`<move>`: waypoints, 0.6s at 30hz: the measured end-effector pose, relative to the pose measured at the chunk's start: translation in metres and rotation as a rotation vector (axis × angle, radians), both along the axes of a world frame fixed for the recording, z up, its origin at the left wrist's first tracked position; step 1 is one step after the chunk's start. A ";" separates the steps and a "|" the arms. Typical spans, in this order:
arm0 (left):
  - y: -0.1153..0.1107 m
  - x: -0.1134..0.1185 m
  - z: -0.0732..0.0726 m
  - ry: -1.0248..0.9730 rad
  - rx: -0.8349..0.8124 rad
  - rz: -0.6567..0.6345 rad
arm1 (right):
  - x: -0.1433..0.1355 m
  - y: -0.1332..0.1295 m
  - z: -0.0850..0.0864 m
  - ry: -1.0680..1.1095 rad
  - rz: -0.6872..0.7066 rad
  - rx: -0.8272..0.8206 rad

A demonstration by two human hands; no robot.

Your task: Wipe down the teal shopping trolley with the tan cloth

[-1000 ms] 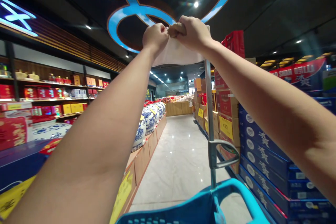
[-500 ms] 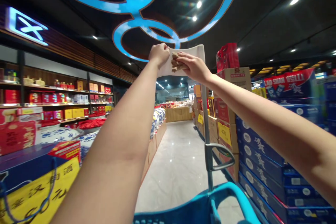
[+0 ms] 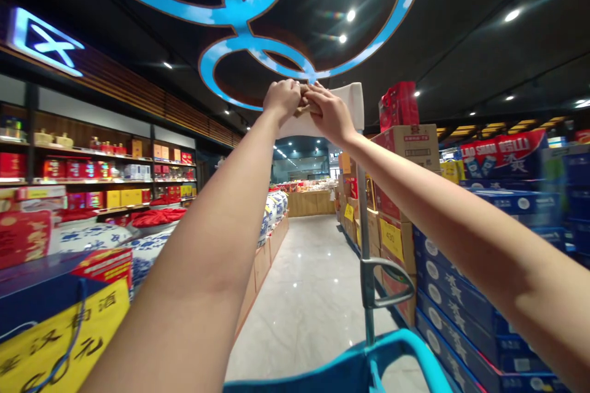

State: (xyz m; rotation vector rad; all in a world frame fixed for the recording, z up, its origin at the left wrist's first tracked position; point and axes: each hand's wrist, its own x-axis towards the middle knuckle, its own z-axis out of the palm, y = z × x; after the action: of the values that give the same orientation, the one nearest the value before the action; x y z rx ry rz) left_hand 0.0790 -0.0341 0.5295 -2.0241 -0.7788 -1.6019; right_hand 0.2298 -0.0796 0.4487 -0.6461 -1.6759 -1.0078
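Observation:
Ahead of me, at about head height, a white panel (image 3: 340, 96) stands on a metal pole (image 3: 363, 215). Closed around the panel's left side is my left hand (image 3: 282, 99); the far side of its grip is hidden. My right hand (image 3: 330, 113) presses a crumpled brown cloth (image 3: 303, 102) against the panel's face, its fingers bent over the cloth. Both hands are close together, with the cloth between them. Below, the pole rises beside a turquoise plastic basket (image 3: 304, 381) with a curved handle (image 3: 421, 353).
Blue cartons (image 3: 456, 319) and brown boxes (image 3: 400, 196) are stacked along the right. On the left are a blue and yellow gift box (image 3: 59, 313), blue-and-white jars (image 3: 92, 234) and stocked shelves (image 3: 101, 156). A shiny tiled aisle (image 3: 297, 270) runs forward between them.
My right hand has slid left across the panel with the brown cloth, up close to my left hand. My left hand stays at the panel's left side.

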 end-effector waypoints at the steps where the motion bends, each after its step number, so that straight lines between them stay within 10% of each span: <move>1: 0.001 0.000 0.000 -0.001 0.008 -0.015 | 0.000 0.004 0.000 -0.020 0.017 0.009; 11: -0.015 -0.008 -0.006 0.059 -0.012 -0.010 | 0.049 0.005 0.028 -0.065 0.110 0.007; 18: -0.012 -0.009 -0.005 0.051 -0.003 -0.030 | 0.058 -0.004 -0.001 -0.286 0.044 -0.042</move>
State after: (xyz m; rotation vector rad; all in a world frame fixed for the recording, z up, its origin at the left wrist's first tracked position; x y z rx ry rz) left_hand 0.0701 -0.0461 0.5247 -2.0796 -0.7360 -1.5596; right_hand 0.2875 -0.0834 0.4478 -0.5067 -1.9561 -1.0744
